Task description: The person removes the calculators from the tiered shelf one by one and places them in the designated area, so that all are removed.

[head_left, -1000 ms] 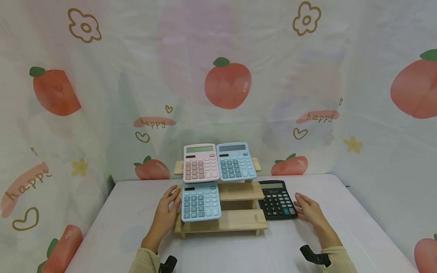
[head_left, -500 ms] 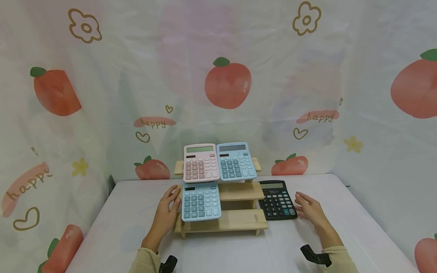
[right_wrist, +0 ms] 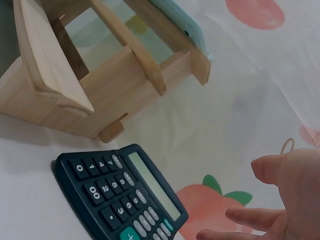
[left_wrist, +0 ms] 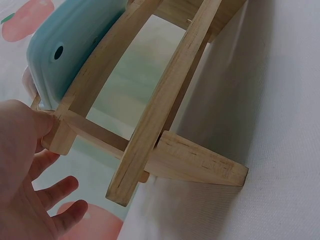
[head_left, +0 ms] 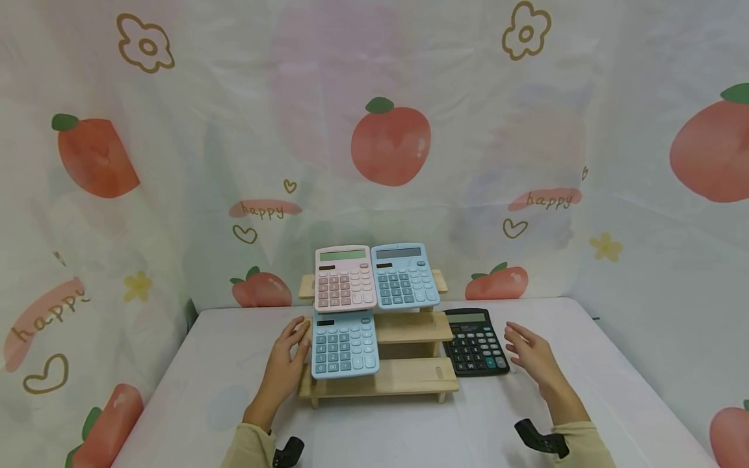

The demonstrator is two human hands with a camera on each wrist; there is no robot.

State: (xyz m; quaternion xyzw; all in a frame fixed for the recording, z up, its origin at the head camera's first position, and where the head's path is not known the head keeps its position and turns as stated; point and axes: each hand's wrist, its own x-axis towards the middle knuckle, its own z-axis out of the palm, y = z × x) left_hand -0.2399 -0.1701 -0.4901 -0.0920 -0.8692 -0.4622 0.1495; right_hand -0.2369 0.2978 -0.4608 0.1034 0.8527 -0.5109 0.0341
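A three-tier wooden stand [head_left: 404, 380] bears a pink calculator [head_left: 345, 286] and a light blue calculator [head_left: 405, 279] side by side on its top tier. Another light blue calculator [head_left: 345, 348] leans at the left of the middle tier. My left hand [head_left: 285, 364] holds the left end of the middle board [left_wrist: 62, 135] between thumb and index finger; its other fingers are spread. Right of the stand, a black calculator [head_left: 475, 348] lies on the table. Beside it my right hand [head_left: 534, 357] hovers with relaxed fingers, holding nothing; in the right wrist view its fingers are apart from the calculator.
The stand and calculators are on a white cloth-covered table [head_left: 374, 435]. A printed peach backdrop [head_left: 392, 214] rises behind and at both sides. Black wrist straps [head_left: 541, 441] sit at the sleeves.
My right hand has lifted slightly and drawn a little away from the black calculator's right edge. The left hand, stand and calculators stay in place.
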